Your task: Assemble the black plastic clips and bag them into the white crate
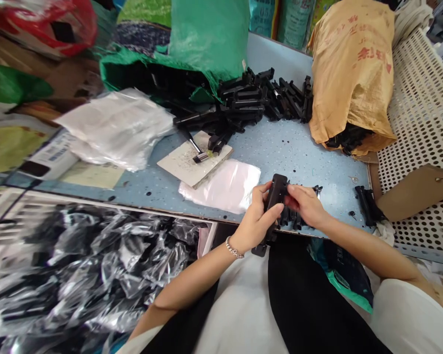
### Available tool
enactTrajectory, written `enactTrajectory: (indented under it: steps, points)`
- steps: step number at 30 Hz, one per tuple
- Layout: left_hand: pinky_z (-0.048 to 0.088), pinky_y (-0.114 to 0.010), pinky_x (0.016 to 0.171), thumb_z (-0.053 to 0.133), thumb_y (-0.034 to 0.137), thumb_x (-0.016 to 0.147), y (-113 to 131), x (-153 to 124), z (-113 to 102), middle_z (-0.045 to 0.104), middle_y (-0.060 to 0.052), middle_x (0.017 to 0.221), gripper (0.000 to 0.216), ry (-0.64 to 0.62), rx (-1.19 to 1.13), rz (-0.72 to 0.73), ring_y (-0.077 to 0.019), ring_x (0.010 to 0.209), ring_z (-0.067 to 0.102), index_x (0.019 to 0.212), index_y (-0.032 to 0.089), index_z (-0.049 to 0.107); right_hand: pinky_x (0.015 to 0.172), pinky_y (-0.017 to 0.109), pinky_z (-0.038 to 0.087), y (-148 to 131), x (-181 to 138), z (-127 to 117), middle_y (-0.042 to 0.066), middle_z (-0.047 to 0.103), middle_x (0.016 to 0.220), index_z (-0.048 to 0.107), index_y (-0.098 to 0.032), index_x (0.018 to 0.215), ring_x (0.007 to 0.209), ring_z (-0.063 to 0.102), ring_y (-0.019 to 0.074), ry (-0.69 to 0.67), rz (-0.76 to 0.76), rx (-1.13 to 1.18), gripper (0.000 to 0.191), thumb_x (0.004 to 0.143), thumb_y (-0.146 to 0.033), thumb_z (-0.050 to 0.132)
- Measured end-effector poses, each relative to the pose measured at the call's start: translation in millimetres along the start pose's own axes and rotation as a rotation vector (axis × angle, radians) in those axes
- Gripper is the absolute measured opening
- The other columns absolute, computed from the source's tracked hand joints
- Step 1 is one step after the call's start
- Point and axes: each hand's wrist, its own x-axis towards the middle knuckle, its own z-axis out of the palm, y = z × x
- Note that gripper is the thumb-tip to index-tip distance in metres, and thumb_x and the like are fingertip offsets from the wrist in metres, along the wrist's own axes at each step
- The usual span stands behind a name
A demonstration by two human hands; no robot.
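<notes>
My left hand (257, 216) is wrapped around a long black plastic part (277, 189), with the thumb across its front. The part stands tilted over the table's front edge, and its lower end shows below my palm. At its upper right side my right hand (306, 204) has its fingers pinched against the part; anything small between the fingertips is hidden. Behind and under my right hand lie several similar black parts (297, 221), partly covered. Left of my hands, a stack of clear plastic bags (229, 184) lies flat on the blue speckled table (280, 147).
A beige board (177, 164) carries a brush (200, 157). Beyond it spreads a heap of black parts (247, 98) by a green sack (206, 39). A yellow sack (350, 73) stands at right near a perforated white crate (421, 98). Bagged parts (107, 275) fill the lower left.
</notes>
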Motion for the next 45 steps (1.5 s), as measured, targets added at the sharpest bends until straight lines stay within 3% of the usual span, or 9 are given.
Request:
enactTrajectory:
  steps: [2,9,15,17,25,32,38,42,45]
  points:
    - [0.053,-0.026,0.058,0.069,0.048,0.091,-0.6,1.6,-1.6,0.059,0.001,0.090,0.063,0.009,-0.016,0.004,-0.0120,0.066,0.059,0.137,0.025,0.033,0.046,0.026,0.037,0.3,-0.4,3.8,-0.005,0.046,0.051,0.061,-0.020,0.070,0.047,0.040,0.0130,-0.053,0.030,0.011,0.070,0.109,-0.053,0.013]
    - [0.052,-0.025,0.053,0.070,0.051,0.087,7.4,3.5,-7.0,0.059,0.001,0.088,0.061,-0.055,-0.173,-0.194,-0.0126,0.064,0.061,0.131,0.024,0.038,0.064,0.031,0.043,3.3,7.7,-24.6,0.006,0.063,0.073,0.066,-0.020,0.083,0.073,0.055,0.0197,-0.085,-0.285,-0.458,0.038,0.101,-0.050,0.053]
    - [0.053,-0.025,0.056,0.072,0.048,0.088,-4.8,5.9,-1.0,0.058,0.002,0.087,0.063,0.024,-0.079,-0.026,-0.0122,0.066,0.059,0.135,0.026,0.036,0.046,0.027,0.039,6.8,1.0,6.3,-0.003,0.050,0.056,0.064,-0.018,0.080,0.048,0.044,0.0135,-0.029,0.092,0.025,0.068,0.108,-0.057,0.016]
    - [0.054,-0.025,0.055,0.073,0.049,0.086,-5.3,8.5,-4.2,0.059,0.002,0.088,0.065,0.022,-0.114,-0.066,-0.0123,0.065,0.060,0.134,0.026,0.036,0.051,0.027,0.041,8.3,0.1,3.7,-0.001,0.057,0.061,0.064,-0.018,0.085,0.052,0.049,0.0141,-0.071,0.122,-0.001,0.060,0.108,-0.056,0.024]
    - [0.054,-0.027,0.052,0.072,0.052,0.084,7.2,10.2,-6.0,0.064,0.002,0.083,0.062,-0.024,-0.207,-0.218,-0.0143,0.062,0.063,0.127,0.024,0.038,0.066,0.034,0.037,14.1,7.2,-22.8,0.005,0.066,0.076,0.069,-0.020,0.096,0.073,0.055,0.0200,-0.001,-0.542,-0.766,0.029,0.107,-0.035,0.046]
    - [0.054,-0.028,0.053,0.072,0.053,0.082,-6.3,21.9,-12.2,0.065,0.003,0.077,0.062,0.118,-0.195,-0.179,-0.0153,0.059,0.064,0.126,0.025,0.039,0.069,0.032,0.044,17.0,-7.7,17.8,0.007,0.070,0.089,0.064,-0.017,0.113,0.079,0.062,0.0203,0.179,-0.217,-0.526,0.034,0.107,-0.045,0.045]
    - [0.058,-0.033,0.068,0.067,0.050,0.087,-25.7,27.7,-22.3,0.069,0.000,0.092,0.054,0.199,-0.171,-0.135,-0.0160,0.069,0.068,0.127,0.025,0.041,0.074,0.034,0.044,22.0,-57.1,63.9,0.003,0.068,0.080,0.067,-0.022,0.096,0.076,0.061,0.0180,-0.014,-0.436,-0.447,0.019,0.101,-0.038,0.060]
    - [0.056,-0.041,0.094,0.066,0.044,0.088,-64.5,44.6,-33.1,0.067,-0.007,0.116,0.050,0.315,-0.013,-0.054,-0.0200,0.098,0.069,0.128,0.022,0.048,0.098,0.048,0.046,61.6,-82.2,56.9,0.012,0.071,0.111,0.069,-0.021,0.110,0.110,0.063,0.0275,0.232,-0.005,-0.503,0.024,0.102,-0.039,0.055]
    - [0.046,-0.045,0.109,0.065,0.038,0.087,-92.0,64.3,-38.0,0.065,-0.011,0.125,0.043,0.367,0.155,-0.051,-0.0247,0.119,0.062,0.123,0.018,0.055,0.109,0.067,0.039,100.7,-98.0,34.2,0.023,0.054,0.147,0.059,-0.016,0.138,0.143,0.041,0.0431,0.262,0.307,-0.588,0.050,0.100,-0.047,0.052]
